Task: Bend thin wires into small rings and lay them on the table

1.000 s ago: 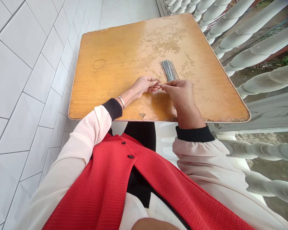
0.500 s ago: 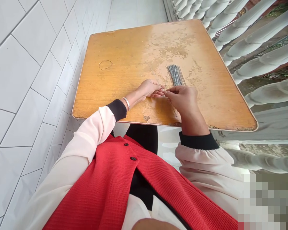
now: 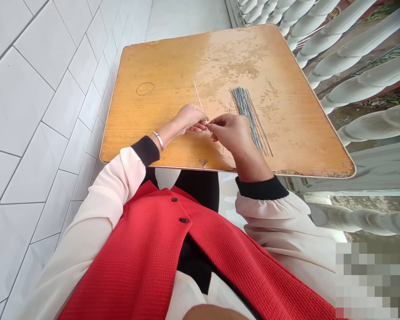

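- Table (image 3: 153, 62): supports the work beneath both hands.
- Rod bundle (image 3: 242, 101): lies on the table, partly hidden behind the right hand (image 3: 232, 131).
- Right hand: knuckles up, forearm angled inward from the near edge; thumb and forefinger are closed in a fingertip pinch on the thin rod (image 3: 198, 94).
- Left hand (image 3: 189, 118): fingers partly curled, thumb closed against them on the same rod; fingertips meet the right hand's.
- Thin rod: projects obliquely toward the far edge. Step, as judged: two-handed fingertip working. Next move likely requires both pinches steady.
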Available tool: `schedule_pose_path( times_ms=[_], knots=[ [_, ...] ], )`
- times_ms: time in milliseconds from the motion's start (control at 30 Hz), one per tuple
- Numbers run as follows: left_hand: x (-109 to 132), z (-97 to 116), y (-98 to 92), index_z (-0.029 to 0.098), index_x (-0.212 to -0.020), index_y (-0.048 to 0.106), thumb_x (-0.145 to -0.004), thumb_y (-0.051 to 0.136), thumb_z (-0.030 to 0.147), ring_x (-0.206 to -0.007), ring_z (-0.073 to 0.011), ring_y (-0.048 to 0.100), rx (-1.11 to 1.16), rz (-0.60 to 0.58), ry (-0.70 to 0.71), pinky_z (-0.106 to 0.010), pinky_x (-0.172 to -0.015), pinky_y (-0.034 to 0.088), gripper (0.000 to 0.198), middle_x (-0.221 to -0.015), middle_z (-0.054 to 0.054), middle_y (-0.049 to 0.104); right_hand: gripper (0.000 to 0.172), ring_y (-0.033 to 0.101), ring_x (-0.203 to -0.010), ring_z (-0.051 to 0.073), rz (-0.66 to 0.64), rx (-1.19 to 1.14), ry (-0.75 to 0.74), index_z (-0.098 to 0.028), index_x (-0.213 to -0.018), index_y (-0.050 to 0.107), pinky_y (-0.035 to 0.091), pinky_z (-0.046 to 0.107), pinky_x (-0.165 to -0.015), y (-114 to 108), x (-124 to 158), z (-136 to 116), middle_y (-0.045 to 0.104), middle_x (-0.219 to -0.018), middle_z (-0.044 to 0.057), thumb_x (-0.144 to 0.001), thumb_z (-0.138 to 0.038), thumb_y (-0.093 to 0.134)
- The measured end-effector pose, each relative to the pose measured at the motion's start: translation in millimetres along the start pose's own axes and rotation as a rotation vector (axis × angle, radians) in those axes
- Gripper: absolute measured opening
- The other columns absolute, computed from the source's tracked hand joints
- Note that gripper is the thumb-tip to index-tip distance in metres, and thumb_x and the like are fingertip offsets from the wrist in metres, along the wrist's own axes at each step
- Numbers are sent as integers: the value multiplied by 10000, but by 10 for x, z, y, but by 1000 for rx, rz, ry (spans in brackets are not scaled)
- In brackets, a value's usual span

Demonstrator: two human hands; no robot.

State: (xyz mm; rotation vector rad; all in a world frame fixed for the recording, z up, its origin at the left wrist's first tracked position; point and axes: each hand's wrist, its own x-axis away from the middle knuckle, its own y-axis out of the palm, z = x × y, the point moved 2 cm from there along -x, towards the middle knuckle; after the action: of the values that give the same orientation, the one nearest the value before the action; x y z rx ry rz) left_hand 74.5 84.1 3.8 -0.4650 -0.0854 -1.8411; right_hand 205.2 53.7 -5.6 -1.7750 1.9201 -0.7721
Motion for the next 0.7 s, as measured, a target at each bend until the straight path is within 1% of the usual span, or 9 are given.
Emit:
schedule_pose_path(
  times_ms=[100, 200, 267, 333, 400, 500, 600, 700],
  knots=[
    [168, -19, -299, 139, -614, 512, -868, 517, 32, -610, -108, 635, -123, 82, 20, -315, -789, 559, 276, -606, -18, 589, 150, 505, -440, 127, -136, -35, -46, -189, -669, 628, 413, 272, -521, 220, -10, -240, 521, -455, -27, -789, -98, 629],
    [355, -77, -599, 151, -622, 529, -862, 520, 41, -581, -106, 622, -184, 187, 39, -303, -760, 551, 264, -588, -14, 601, 227, 494, -425, 102, -264, -110, -56, -189, -637, 584, 391, 241, -483, 415, -9, -497, 518, -451, -31, -825, -68, 624],
    [473, -136, -773, 159, -626, 530, -865, 529, 55, -580, -103, 623, -163, 232, 60, -288, -741, 545, 261, -591, -18, 617, 256, 495, -420, 94, -323, -130, -66, -188, -634, 569, 371, 226, -456, 513, -3, -645, 515, -447, -33, -850, -62, 624],
    [568, -204, -910, 163, -637, 527, -874, 524, 59, -582, -92, 624, -106, 229, 90, -269, -718, 535, 259, -618, -21, 643, 274, 500, -419, 88, -384, -138, -95, -183, -628, 570, 369, 216, -444, 594, -1, -760, 521, -451, -29, -868, -69, 639],
    [635, -271, -1009, 164, -656, 535, -891, 526, 69, -588, -82, 627, -58, 204, 104, -250, -689, 520, 254, -642, -23, 662, 280, 512, -433, 81, -444, -165, -121, -173, -621, 585, 403, 212, -452, 660, -11, -834, 545, -473, -21, -869, -77, 672],
    [689, -343, -1104, 157, -689, 560, -904, 541, 68, -624, -76, 644, -13, 190, 115, -225, -658, 500, 234, -668, -19, 673, 265, 522, -452, 73, -507, -225, -134, -165, -619, 617, 459, 207, -468, 739, -51, -872, 573, -502, -14, -846, -89, 729],
    [710, -380, -1152, 140, -716, 581, -904, 538, 45, -631, -73, 651, 17, 190, 104, -216, -640, 496, 215, -678, -14, 671, 266, 522, -449, 70, -536, -297, -114, -162, -616, 620, 485, 204, -472, 799, -88, -849, 572, -493, -12, -834, -104, 761],
    [712, -396, -1162, 124, -731, 597, -895, 547, 32, -622, -66, 654, 40, 164, 103, -204, -629, 495, 194, -686, -11, 679, 274, 529, -446, 74, -543, -371, -89, -157, -622, 608, 504, 213, -485, 837, -92, -813, 573, -491, -8, -837, -98, 766]
  ],
)
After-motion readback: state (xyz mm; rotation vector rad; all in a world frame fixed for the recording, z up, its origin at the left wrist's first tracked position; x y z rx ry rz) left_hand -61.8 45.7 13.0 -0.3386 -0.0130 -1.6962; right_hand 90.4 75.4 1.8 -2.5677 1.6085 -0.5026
